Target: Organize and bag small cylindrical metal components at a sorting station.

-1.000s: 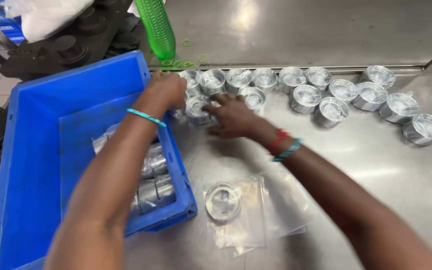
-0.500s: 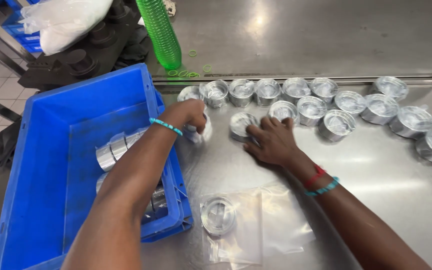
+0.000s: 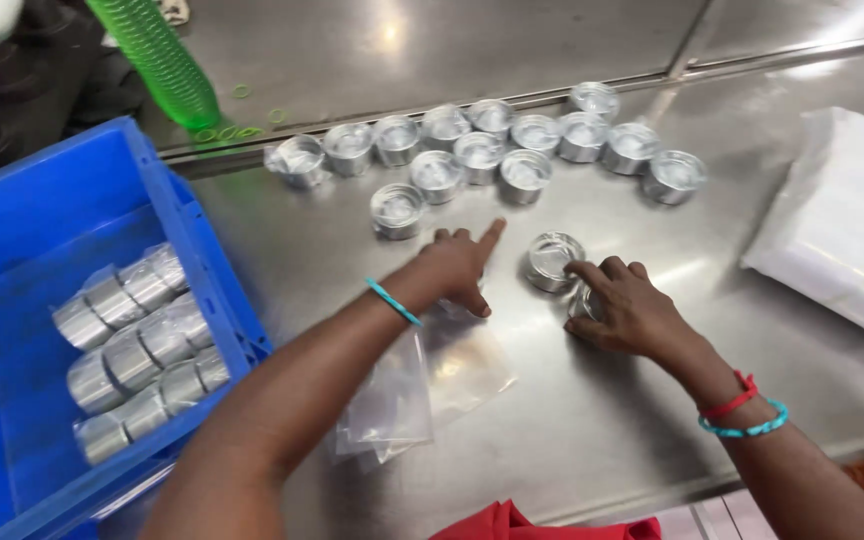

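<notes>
Left hand [image 3: 459,265] rests open on a clear bag [image 3: 432,375]; right hand [image 3: 624,308] apparently grips a metal cup [image 3: 553,260].

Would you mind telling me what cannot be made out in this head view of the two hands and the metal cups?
- Small metal piece under the right hand: mostly covered by the fingers; its shape is unclear.
- Left hand: its palm side and whatever it presses are hidden.
- Blue crate: cut off by the left edge.
- White bag: cut off by the right edge.

head-worn view, looking steeply down, close over steel table [image 3: 592,440]
</notes>
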